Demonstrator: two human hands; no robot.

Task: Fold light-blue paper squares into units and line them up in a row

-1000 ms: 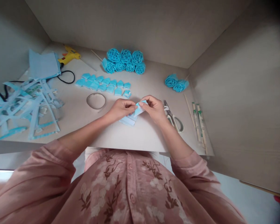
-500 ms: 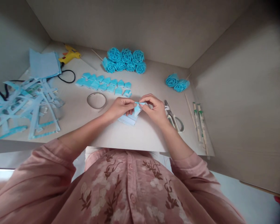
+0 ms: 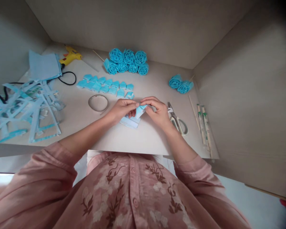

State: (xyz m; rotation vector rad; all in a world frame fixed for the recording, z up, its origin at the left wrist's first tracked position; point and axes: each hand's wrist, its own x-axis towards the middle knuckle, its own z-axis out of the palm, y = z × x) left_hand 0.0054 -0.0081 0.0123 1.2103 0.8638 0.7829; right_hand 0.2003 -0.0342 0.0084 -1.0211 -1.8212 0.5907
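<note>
Between my two hands is a small piece of light blue paper (image 3: 140,111), partly folded, held above the table. My left hand (image 3: 124,110) pinches its left side between thumb and fingers. On its right side my right hand (image 3: 156,109) grips the upper edge, with the index finger lying along the top. Below them lies a stack of pale blue paper pieces (image 3: 130,122), partly hidden by my left hand. Behind my hands, folded blue petals (image 3: 108,83) lie in two rows. A roll of tape (image 3: 98,103) rests left of my left hand, and scissors (image 3: 177,121) lie right of my right hand.
Several blue paper roses (image 3: 128,62) sit at the back, and two more roses (image 3: 180,84) at the right. A yellow glue gun (image 3: 71,56), a paper stack (image 3: 44,65) and tangled paper scraps (image 3: 26,108) are on the left. Wrapped sticks (image 3: 203,124) lie near the right wall.
The fold in the small paper has shifted, so more of its blue face shows. My right fingers have moved slightly along its top edge; the left hand has barely moved.
</note>
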